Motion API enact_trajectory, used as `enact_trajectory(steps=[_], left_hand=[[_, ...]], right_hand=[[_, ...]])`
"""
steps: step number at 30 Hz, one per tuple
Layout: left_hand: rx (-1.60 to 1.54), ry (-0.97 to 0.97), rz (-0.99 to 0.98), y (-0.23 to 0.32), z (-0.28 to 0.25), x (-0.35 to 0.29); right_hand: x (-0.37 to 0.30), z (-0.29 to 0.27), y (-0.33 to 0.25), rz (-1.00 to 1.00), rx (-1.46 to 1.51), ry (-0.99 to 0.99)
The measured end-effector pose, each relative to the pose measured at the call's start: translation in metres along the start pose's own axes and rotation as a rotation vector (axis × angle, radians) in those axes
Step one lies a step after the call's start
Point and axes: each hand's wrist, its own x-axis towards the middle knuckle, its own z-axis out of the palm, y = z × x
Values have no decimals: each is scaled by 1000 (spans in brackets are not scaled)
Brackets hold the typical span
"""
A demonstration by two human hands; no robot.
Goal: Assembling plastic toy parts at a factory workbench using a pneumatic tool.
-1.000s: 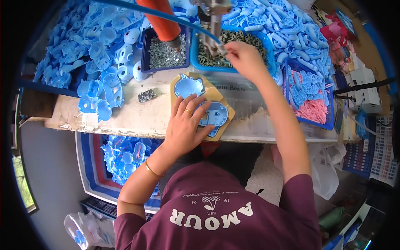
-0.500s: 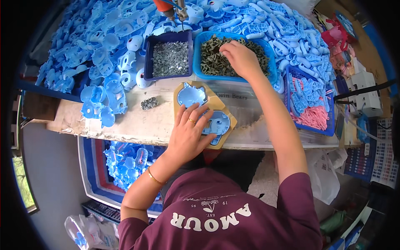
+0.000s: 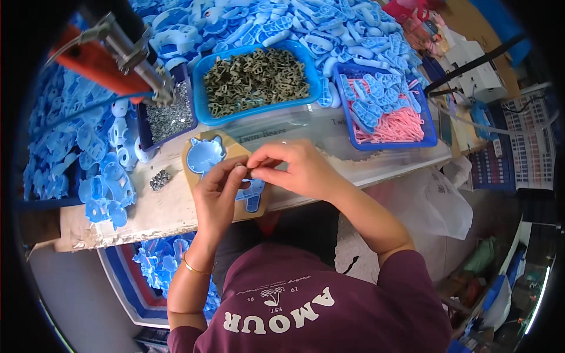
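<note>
Now we see a small piece (image 3: 246,172), dark and mostly hidden by fingers, a little left of the middle of the frame, above the tan block (image 3: 235,147). The left hand (image 3: 218,191) pinches at it with thumb and fingertips, and the right hand (image 3: 294,167) meets it from the other side, thumb and forefinger pressed together; we cannot tell which hand bears it.

Half a second ago the right hand was in the light blue tub (image 3: 198,94) of brown parts (image 3: 256,82) and the left lay over the block. Both have since come together, so we judge that picking has given way to fine handling, with neither hand lying flat on the block. In it sit a round blue shell (image 3: 205,154) and a second shell (image 3: 254,193), partly covered by the hands.

Farther out, we find a little heap of screws (image 3: 159,179) at the left, a dark blue tray (image 3: 143,126) and an orange tool (image 3: 97,62) at the upper left, and a blue basket (image 3: 400,145) of pink and blue parts at the upper right.
</note>
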Motion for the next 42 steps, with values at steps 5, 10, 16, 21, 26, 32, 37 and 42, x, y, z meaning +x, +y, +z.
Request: enact_trajectory(steps=[5,10,16,21,26,32,37,42], left_hand=[[21,-27,16,6,-12,-5],[-17,-81,-30,6,-9,-9],[-20,-130,-44,6,-2,-11],[3,-97,-62,1,-8,-15],[-3,-103,-54,2,-6,-14],[3,-85,-56,3,-13,-13],[35,-28,-92,9,-16,-6],[39,-58,-176,11,-14,1]], right_hand=[[-52,-97,32,378,-382,413],[-93,-178,91,432,-823,587],[-94,-188,117,512,-863,508],[-97,-202,89,544,-577,474],[-105,-218,81,646,-292,377],[-104,-216,62,606,-160,334],[-74,-195,36,375,-372,350],[-22,-69,-22,397,73,-176]])
